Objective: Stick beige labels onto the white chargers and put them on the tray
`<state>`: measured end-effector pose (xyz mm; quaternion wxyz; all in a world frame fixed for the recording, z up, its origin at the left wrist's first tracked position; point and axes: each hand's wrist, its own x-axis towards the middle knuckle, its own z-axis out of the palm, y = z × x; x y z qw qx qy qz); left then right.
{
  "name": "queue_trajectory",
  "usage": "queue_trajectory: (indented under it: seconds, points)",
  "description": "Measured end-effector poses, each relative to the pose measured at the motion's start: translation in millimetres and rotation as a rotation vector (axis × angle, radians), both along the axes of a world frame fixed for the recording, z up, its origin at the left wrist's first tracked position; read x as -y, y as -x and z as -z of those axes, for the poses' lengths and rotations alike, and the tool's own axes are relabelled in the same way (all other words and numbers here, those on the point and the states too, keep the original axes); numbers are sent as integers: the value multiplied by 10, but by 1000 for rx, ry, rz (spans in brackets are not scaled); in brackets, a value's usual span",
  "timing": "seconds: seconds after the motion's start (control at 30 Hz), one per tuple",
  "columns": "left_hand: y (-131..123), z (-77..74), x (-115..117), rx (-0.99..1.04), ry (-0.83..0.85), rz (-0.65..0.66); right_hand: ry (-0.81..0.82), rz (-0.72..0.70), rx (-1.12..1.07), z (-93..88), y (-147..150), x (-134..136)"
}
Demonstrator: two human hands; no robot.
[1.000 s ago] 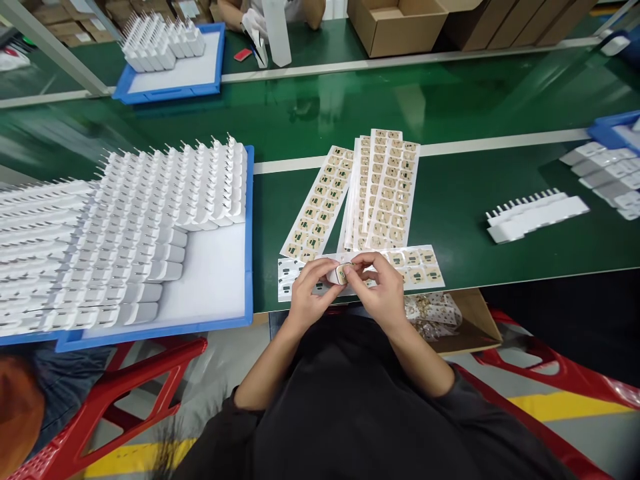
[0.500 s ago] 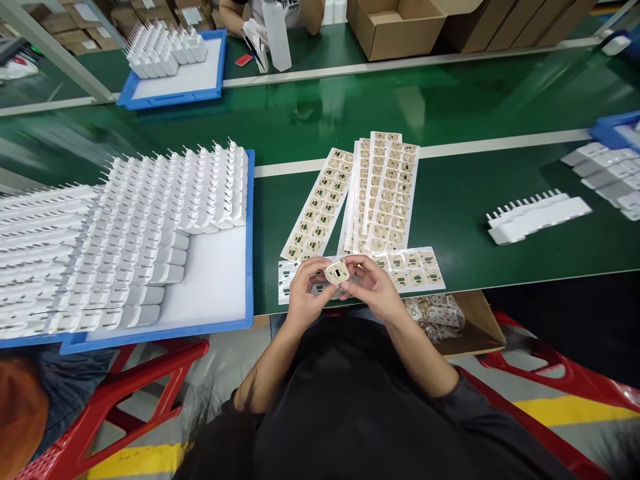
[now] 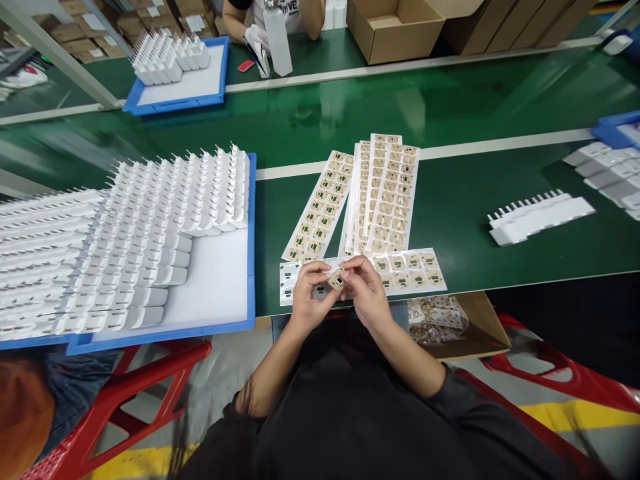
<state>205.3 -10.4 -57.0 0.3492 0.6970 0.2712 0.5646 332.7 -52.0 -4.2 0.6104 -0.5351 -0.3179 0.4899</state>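
Observation:
My left hand [image 3: 311, 297] is closed around a small white charger [image 3: 337, 281], its beige, film-covered face with a dark window turned up. From the other side, the thumb and fingers of my right hand [image 3: 370, 297] pinch together at the upper right edge of that face; a thin edge of the beige film seems raised there, though the fingertips cover much of it. Both hands are just above a sheet of beige stickers [image 3: 417, 270] lying along the table's front edge. Beyond it, more sticker sheets [image 3: 320, 207] fan out in an overlapping pile.
To the left, a blue tray [image 3: 251, 280] holds rows of white chargers [image 3: 165, 200], pins up. A row of chargers [image 3: 543, 217] lies at right. An open carton [image 3: 483, 327] with sheet scraps sits below the front edge. Across the belt [image 3: 450, 100] a person handles a white bottle [image 3: 278, 40].
The charger has tilted in my left hand. My right hand has turned, its fingers now bunched over the upper right edge of the face, where the film's edge seems lifted.

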Motion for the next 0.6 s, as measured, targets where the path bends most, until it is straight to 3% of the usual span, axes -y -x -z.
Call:
queue_trajectory:
  seconds: [0.3, 0.6]
  points:
    - [-34, -94, 21, -46, -165, -83, -16, 43, -71, -8, 33, 22]
    - [-15, -33, 8, -7, -88, -81, -25, -34, -95, -7, -29, 7]
